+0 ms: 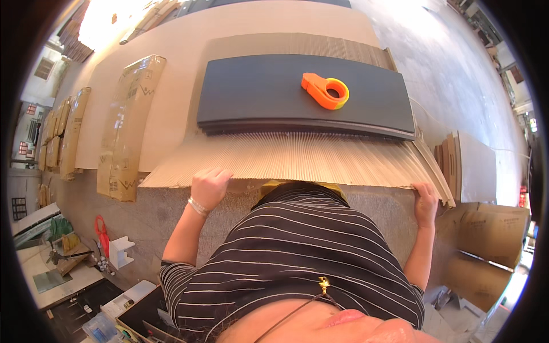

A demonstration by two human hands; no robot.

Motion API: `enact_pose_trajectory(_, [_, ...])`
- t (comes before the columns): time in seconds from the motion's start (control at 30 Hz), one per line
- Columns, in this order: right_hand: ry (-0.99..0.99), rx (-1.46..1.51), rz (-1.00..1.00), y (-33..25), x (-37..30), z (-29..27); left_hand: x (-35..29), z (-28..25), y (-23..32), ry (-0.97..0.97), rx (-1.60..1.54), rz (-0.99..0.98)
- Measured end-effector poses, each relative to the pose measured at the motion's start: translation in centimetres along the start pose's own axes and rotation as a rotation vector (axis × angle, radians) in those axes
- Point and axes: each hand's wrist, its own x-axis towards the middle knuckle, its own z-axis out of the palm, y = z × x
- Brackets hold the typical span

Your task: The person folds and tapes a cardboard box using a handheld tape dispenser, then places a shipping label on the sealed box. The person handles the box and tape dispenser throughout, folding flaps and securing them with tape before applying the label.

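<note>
Both my hands grip the near edge of a ribbed sheet of corrugated cardboard (286,154). My left hand (210,186) is closed on that edge toward its left part, with the fingertips curled over the top. At the right corner, my right hand (425,203) pinches the same edge, its thumb hidden beneath. On the sheet lies a stack of dark grey flat panels (257,86), with more cardboard showing beyond its far side. An orange tape dispenser (329,91) with a yellow-edged ring rests on the top panel, untouched by either hand.
A long taped carton (132,126) lies left of the panels on the pale work surface (183,68). More cartons (74,131) stand farther left. Flat boards (472,168) and brown boxes (492,228) lean at the right. Lower left is a cluttered bench (63,274).
</note>
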Motion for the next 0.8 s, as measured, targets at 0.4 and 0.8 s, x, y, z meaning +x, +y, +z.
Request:
enact_pose_trajectory(0.4, [0.235, -0.318, -0.322, 1.4, 4.9, -2.5, 4.8, -5.2, -1.7, -0.192, -0.101, 0.144])
enact_pose_trajectory(0.8, [0.419, -0.708, -0.200, 15.7, 13.7, -1.3, 11.6, 0.6, -8.5, -0.235, 0.046, 0.097])
